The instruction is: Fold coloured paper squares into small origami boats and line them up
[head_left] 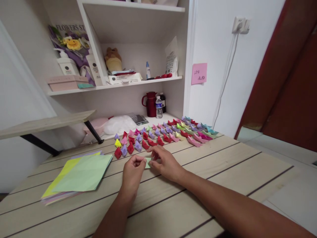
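Note:
Both my hands meet at the middle of the wooden table point(223, 172) over a small piece of light green folded paper point(148, 162). My left hand point(133, 173) pinches its left side with curled fingers. My right hand point(164, 163) presses and pinches its right side. Just beyond my fingers lie rows of several small folded paper boats point(160, 134) in red, purple, pink, green and yellow. A stack of flat coloured paper sheets point(79, 175), light green on top, lies to the left of my left hand.
White shelves behind the table hold a red jug point(150, 104), a water bottle point(158, 107), a clear plastic bag point(119, 125) and boxes. A pink sticky note point(198, 73) hangs on the wall. A wooden board point(47, 124) juts out at the left.

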{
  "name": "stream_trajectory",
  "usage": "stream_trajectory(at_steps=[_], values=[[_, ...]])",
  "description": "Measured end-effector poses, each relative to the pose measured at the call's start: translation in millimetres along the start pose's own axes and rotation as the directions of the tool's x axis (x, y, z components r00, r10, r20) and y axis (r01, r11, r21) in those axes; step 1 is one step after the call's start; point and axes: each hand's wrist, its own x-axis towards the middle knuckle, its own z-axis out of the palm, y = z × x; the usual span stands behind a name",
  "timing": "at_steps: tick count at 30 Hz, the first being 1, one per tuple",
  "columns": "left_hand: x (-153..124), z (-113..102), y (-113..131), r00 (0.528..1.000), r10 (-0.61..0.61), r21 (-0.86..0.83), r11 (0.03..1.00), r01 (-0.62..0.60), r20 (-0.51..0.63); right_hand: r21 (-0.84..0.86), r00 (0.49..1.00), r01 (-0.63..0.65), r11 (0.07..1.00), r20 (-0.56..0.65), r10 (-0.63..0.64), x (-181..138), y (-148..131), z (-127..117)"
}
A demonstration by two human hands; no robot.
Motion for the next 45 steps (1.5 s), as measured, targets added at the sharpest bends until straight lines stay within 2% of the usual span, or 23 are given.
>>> stream_trajectory(at_steps=[9, 17, 30, 45], values=[[-4.4, 7.7, 4.1, 0.997, 0.079, 0.031, 0.996, -0.079, 0.012, -0.188, 0.999, 0.036, 0.981, -0.016, -0.039, -2.2, -6.7, 1.4], [-4.1, 11.0, 9.2, 0.990, 0.137, 0.103, 0.985, -0.140, 0.037, -0.265, 1.000, 0.008, 0.964, 0.009, -0.005, -3.1, -11.4, 5.0], [-7.0, 12.8, 17.6, 0.960, 0.275, 0.197, 0.945, -0.261, -0.045, -0.239, 0.998, -0.060, 0.969, 0.013, 0.065, -2.7, -12.9, 4.2], [-3.7, 11.3, 14.7, 0.953, 0.303, 0.281, 0.917, -0.284, -0.025, -0.146, 0.998, -0.063, 0.987, 0.016, 0.066, -0.4, -6.1, 2.8]])
